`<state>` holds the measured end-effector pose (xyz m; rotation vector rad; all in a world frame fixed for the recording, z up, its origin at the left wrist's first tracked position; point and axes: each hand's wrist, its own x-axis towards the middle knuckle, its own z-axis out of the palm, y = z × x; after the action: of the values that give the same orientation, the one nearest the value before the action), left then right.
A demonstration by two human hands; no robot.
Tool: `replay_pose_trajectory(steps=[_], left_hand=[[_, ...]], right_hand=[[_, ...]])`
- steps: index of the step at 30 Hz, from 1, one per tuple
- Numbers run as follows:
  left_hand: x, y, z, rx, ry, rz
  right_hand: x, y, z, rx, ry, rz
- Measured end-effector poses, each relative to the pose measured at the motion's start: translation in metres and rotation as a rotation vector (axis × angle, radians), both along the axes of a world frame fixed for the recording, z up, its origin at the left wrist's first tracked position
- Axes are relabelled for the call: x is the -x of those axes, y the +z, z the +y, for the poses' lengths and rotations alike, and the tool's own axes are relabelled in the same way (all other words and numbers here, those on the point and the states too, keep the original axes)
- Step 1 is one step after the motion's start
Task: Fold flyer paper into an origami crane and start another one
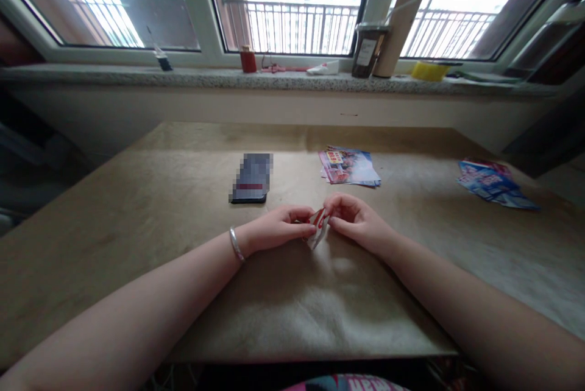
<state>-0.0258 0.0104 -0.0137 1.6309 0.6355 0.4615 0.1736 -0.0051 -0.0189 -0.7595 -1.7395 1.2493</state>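
Both my hands meet at the middle of the brown table (137,208). My left hand (274,229) and my right hand (354,219) pinch a small folded piece of red and white paper (317,229) between their fingertips, just above the tabletop. A silver bangle (236,245) circles my left wrist. The paper is partly hidden by my fingers.
A dark phone (251,179) lies left of my hands. A stack of printed leaflets (350,167) lies beyond them, another leaflet pile (493,184) at the far right. The windowsill (283,79) holds a red cup (248,60), a jar (368,50), a cardboard tube (402,19) and a yellow object (428,70).
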Motion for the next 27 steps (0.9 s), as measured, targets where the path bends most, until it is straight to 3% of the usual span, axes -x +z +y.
replay_pose_trajectory(steps=[3, 6, 27], left_hand=[[-0.001, -0.001, 0.000, -0.023, 0.008, 0.029], [-0.001, -0.001, -0.001, -0.022, 0.035, 0.043], [-0.012, -0.002, -0.011, -0.014, 0.247, 0.011]], right_hand=[[-0.001, 0.002, -0.003, -0.250, -0.096, -0.121], [-0.001, 0.004, -0.005, -0.391, -0.151, -0.184], [-0.003, 0.001, -0.002, -0.629, -0.230, -0.325]])
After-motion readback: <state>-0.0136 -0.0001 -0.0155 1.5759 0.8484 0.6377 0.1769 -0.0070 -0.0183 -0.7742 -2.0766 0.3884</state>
